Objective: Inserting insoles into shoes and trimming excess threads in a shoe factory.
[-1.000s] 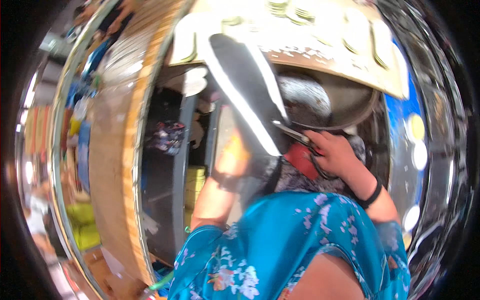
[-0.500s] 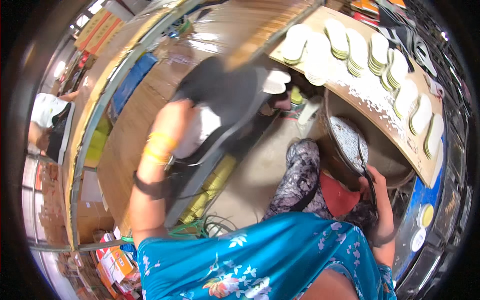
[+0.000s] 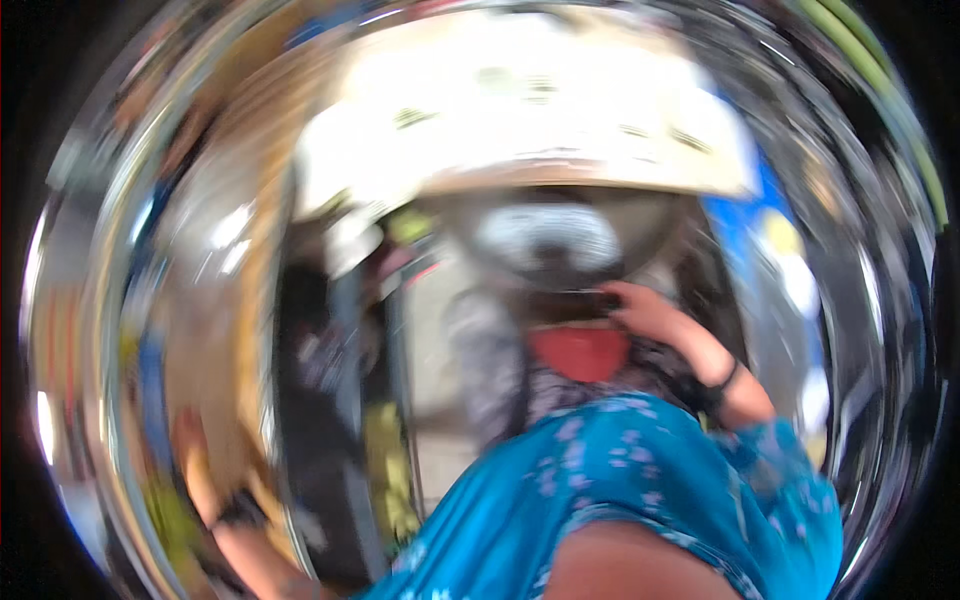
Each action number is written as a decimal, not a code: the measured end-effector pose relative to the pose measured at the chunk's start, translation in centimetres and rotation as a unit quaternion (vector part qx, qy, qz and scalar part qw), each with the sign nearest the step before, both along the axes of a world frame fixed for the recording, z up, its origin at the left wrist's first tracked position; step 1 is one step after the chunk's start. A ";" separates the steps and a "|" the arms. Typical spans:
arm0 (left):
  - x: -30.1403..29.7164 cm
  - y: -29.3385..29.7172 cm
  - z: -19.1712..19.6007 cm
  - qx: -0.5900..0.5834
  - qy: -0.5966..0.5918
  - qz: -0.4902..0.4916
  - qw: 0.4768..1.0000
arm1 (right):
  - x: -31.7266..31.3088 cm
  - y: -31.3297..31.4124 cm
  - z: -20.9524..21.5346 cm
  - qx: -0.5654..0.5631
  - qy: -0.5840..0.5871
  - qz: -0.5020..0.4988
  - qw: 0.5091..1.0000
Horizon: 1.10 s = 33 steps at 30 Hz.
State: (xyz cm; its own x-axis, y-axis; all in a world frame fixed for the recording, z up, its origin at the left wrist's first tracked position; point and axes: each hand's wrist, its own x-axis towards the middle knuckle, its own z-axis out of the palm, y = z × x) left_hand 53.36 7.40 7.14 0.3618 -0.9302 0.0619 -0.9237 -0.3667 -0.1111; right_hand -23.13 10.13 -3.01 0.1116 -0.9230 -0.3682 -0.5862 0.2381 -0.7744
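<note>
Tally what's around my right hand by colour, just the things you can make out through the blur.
Red: 1, the red pad just below the right hand
Grey: 1, the round metal pan at the hand's fingertips
Pale cream: 1, the long board above the pan
Black: 1, the wristband on the right wrist
Total: 4

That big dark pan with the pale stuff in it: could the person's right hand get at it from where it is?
Probably yes: the right hand is already at the near rim of the pan, nothing visibly between, though blur hides any grip.
</note>
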 end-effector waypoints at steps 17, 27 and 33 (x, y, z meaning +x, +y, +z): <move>-66.6 -7.1 -14.4 0.247 0.240 -0.662 0.666 | -29.1 39.2 8.5 0.025 0.568 -0.645 0.510; -66.6 -5.9 -13.9 0.201 0.288 -0.631 0.692 | -32.5 40.4 5.2 -0.032 0.476 -0.592 0.650; -65.8 -6.5 -13.1 0.173 0.343 -0.632 0.674 | -33.6 38.2 7.4 -0.039 0.469 -0.682 0.560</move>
State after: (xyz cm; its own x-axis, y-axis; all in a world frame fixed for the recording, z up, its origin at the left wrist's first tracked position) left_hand -12.48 0.93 -5.98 -0.8987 -0.4383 -0.0169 -0.3523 0.6982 0.6232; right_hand -56.76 48.37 4.43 -0.9256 0.0678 0.3724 -0.0579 0.9469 -0.3163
